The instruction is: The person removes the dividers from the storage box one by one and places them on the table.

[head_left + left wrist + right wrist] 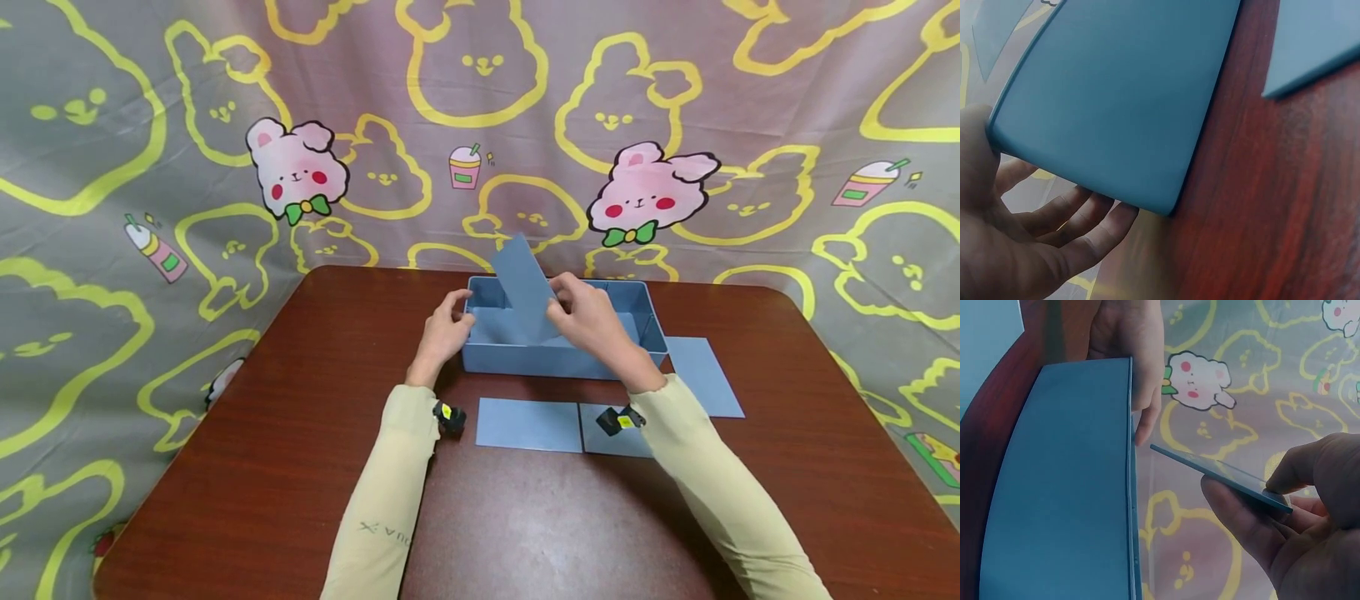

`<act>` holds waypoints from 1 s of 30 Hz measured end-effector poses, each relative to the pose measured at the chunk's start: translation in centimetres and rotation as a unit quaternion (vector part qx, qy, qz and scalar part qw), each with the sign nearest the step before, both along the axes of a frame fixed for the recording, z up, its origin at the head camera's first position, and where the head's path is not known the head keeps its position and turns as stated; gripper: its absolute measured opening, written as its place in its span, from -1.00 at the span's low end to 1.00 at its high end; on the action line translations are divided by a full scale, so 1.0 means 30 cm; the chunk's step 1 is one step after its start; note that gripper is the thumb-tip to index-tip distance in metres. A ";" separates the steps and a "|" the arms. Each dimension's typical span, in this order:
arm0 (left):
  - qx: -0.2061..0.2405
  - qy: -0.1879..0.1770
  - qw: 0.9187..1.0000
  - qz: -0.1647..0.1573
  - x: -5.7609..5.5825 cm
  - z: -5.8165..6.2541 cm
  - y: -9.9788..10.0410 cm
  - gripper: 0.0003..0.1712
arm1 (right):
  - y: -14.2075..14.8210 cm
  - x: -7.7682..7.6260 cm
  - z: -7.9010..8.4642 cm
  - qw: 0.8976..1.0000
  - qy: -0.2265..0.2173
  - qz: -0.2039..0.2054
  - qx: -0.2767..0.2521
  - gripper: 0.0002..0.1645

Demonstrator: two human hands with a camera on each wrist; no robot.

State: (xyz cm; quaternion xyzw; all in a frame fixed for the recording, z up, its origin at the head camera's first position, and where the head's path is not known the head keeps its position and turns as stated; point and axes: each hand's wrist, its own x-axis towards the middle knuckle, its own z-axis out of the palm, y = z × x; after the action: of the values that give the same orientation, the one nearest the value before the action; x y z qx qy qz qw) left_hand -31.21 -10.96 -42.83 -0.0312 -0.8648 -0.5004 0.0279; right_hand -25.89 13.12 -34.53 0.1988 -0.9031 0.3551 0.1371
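A long, open-topped blue-grey box (517, 358) stands on the table. My left hand (446, 327) holds its left end, thumb at the rim; in the left wrist view several fingers (1094, 240) lie along the outside of the end wall. Above the box, my right hand (596, 323) pinches a thin blue-grey panel (520, 279) by its right edge, thumb against fingers. The panel is tilted, its upper end rising past the back rim and its lower end overlapping the box's opening. In the right wrist view the panel (1222, 478) appears nearly edge-on, beside the box (1063, 481).
Two flat blue-grey panels lie side by side in front of the box, the left panel (528, 423) fully visible and the right panel (618, 442) partly under my right wrist. Another panel (708, 375) lies right of the box. A patterned curtain (480, 142) hangs behind the brown table (337, 375).
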 end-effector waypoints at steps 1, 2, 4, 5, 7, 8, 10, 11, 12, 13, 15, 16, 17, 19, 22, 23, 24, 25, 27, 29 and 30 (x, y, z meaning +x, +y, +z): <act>0.000 0.000 1.000 0.000 0.000 0.000 0.000 -0.46 | 0.007 0.007 0.001 1.000 0.000 -0.001 0.001 -0.69; 0.000 0.000 1.000 -0.001 0.000 0.000 0.000 -0.46 | 0.014 0.013 0.001 1.000 -0.002 -0.002 0.002 -0.69; -0.001 0.000 1.000 -0.002 -0.001 0.000 0.000 -0.46 | 0.026 0.025 0.003 1.000 -0.008 -0.007 0.005 -0.68; -0.001 0.000 1.000 -0.002 -0.001 0.000 0.000 -0.46 | 0.033 0.030 0.003 1.000 -0.012 -0.009 0.005 -0.67; -0.003 0.000 1.000 -0.001 -0.002 -0.001 0.000 -0.46 | 0.045 0.039 0.003 1.000 -0.019 -0.015 0.005 -0.66; -0.003 0.000 1.000 0.000 -0.002 -0.001 0.000 -0.46 | 0.050 0.043 0.004 1.000 -0.022 -0.018 0.006 -0.66; -0.005 -0.001 1.000 0.002 -0.002 -0.001 0.002 -0.47 | 0.061 0.052 0.005 0.999 -0.024 -0.022 0.006 -0.65; -0.005 -0.001 1.000 0.002 -0.003 -0.001 0.002 -0.47 | 0.066 0.056 0.006 0.999 -0.024 -0.023 0.007 -0.65; -0.005 -0.001 1.000 0.004 -0.003 -0.001 0.003 -0.47 | 0.070 0.059 0.007 0.999 -0.022 -0.024 0.007 -0.65; -0.005 0.000 1.000 0.005 -0.004 -0.002 0.003 -0.47 | 0.074 0.063 0.008 0.999 -0.020 -0.025 0.010 -0.65; -0.004 -0.001 1.000 0.006 -0.004 -0.001 0.004 -0.47 | 0.085 0.070 0.008 0.999 -0.017 -0.026 0.014 -0.66; -0.002 -0.001 1.000 0.005 -0.004 -0.001 0.004 -0.47 | 0.090 0.073 0.007 0.999 -0.016 -0.028 0.017 -0.65; -0.002 -0.002 1.000 0.005 -0.004 -0.001 0.004 -0.46 | 0.095 0.076 0.007 0.999 -0.015 -0.029 0.020 -0.65; 0.000 -0.002 1.000 0.002 -0.004 -0.001 0.004 -0.46 | 0.109 0.081 0.006 0.999 -0.014 -0.034 0.024 -0.64; 0.001 -0.004 1.000 -0.003 -0.003 0.000 0.003 -0.46 | 0.133 0.087 0.001 0.998 -0.007 -0.047 0.028 -0.63; 0.000 -0.003 1.000 -0.003 -0.004 0.001 0.003 -0.46 | 0.142 0.088 0.000 0.998 -0.003 -0.050 0.028 -0.64; 0.000 -0.004 1.000 -0.003 -0.004 0.000 0.003 -0.46 | 0.151 0.090 -0.001 0.998 0.001 -0.053 0.028 -0.64; 0.000 -0.003 1.000 -0.003 -0.004 0.000 0.002 -0.46 | 0.160 0.091 -0.002 0.998 0.006 -0.056 0.028 -0.65; 0.000 -0.002 1.000 -0.003 -0.004 0.000 0.000 -0.46 | 0.177 0.095 -0.003 0.998 0.016 -0.061 0.030 -0.66; 0.001 -0.002 1.000 -0.004 -0.004 -0.001 -0.002 -0.46 | 0.193 0.100 -0.006 0.997 0.025 -0.064 0.034 -0.68; 0.002 -0.002 1.000 -0.005 -0.003 -0.002 -0.003 -0.45 | 0.201 0.102 -0.007 0.997 0.028 -0.065 0.035 -0.69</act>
State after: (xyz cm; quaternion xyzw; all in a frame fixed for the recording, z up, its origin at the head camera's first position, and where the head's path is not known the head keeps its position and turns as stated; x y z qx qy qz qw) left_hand -31.31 -11.05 -42.88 -0.0343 -0.8636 -0.5025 0.0239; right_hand -22.83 19.13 -34.74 0.1542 -0.9218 0.3076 0.1786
